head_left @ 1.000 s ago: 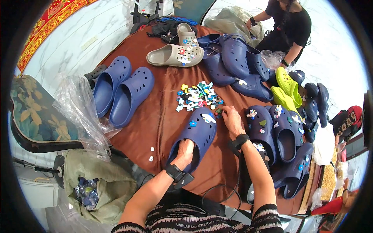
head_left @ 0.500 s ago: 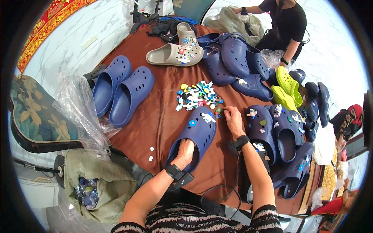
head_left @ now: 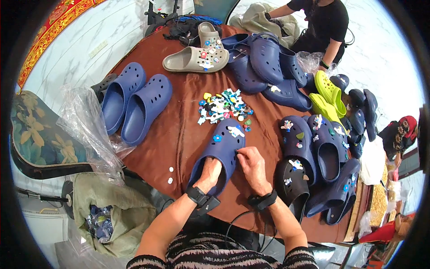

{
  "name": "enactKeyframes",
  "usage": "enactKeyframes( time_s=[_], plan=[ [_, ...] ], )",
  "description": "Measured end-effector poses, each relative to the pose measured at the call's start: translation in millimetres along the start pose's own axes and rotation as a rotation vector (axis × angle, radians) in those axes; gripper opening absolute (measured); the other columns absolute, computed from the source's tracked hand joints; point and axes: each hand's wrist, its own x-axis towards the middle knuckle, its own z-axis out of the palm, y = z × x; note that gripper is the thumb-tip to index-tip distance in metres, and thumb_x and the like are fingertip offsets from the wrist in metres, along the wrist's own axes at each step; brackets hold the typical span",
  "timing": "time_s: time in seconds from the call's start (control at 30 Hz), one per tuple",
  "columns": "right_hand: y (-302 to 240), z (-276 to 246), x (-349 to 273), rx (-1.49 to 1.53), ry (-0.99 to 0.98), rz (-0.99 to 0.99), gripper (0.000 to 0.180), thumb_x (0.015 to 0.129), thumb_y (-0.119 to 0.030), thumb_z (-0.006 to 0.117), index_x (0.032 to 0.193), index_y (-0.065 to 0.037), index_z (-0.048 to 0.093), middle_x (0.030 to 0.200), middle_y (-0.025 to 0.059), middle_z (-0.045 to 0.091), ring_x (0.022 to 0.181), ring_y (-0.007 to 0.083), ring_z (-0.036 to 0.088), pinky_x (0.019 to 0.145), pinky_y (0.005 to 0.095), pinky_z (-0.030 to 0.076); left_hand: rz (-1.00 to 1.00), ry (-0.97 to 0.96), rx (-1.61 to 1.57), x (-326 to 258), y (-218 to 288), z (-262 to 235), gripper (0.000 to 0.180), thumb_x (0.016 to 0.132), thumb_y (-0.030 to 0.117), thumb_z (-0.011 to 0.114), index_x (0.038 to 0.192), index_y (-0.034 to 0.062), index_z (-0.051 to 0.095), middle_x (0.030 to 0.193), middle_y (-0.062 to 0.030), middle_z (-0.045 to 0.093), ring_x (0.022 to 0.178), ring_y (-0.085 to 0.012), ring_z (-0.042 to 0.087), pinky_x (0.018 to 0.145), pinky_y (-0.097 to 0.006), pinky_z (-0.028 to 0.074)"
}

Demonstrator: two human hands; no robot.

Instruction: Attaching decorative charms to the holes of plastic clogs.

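A navy clog (head_left: 208,145) lies in front of me with its toe pointing away. A white character charm (head_left: 236,131) and a blue flower charm (head_left: 217,138) sit on its top. My left hand (head_left: 209,175) reaches inside through the heel opening, its fingers hidden under the upper. My right hand (head_left: 253,166) is at the clog's right side, thumb and forefinger pinched together by the edge holes. Whatever small thing is between those fingertips is too hidden to name. Just beyond the toe is a pile of colourful shoe charms (head_left: 224,106).
A pair of plain navy clogs (head_left: 148,110) stands left; beige clogs (head_left: 195,59) and more navy clogs (head_left: 266,58) are at the back. Decorated navy clogs (head_left: 298,143) and a black clog (head_left: 291,181) crowd the right. Two small white pieces (head_left: 170,175) lie near the edge. Other people are beyond.
My right hand has moved from beside the charm pile back toward me, to the navy clog's right side, its fingers now pinched. My left hand stays inside the clog.
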Motion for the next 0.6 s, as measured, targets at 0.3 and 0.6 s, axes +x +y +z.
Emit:
enactKeyframes(
  time_s=[0.3, 0.6],
  plan=[
    [-2.2, 4.0, -5.0, -0.203, 0.019, -0.146, 0.016, 0.084, -0.004, 0.066, 0.100, -0.003, 0.064, 0.093, 0.0124, 0.061, 0.083, 0.0314, 0.063, 0.071, 0.0385, 0.052, -0.001, 0.030, 0.080, 0.3, -3.5, 0.5, 0.047, 0.099, 0.029, 0.053, 0.134, 0.0000, 0.047, 0.123, -0.0066, 0.055, 0.107, -0.0134, 0.054, 0.091, -0.029, 0.047],
    [-4.2, 1.5, -11.3, -0.212, -0.048, -0.169, 0.022, 0.086, -0.002, 0.064, 0.107, -0.002, 0.064, 0.099, 0.0124, 0.059, 0.088, 0.0307, 0.061, 0.073, 0.0379, 0.051, -0.023, 0.009, 0.003, 2.2, -4.3, -1.4, 0.046, 0.098, 0.027, 0.053, 0.135, 0.0002, 0.047, 0.125, -0.0086, 0.056, 0.111, -0.0151, 0.055, 0.093, -0.030, 0.047]
  ],
)
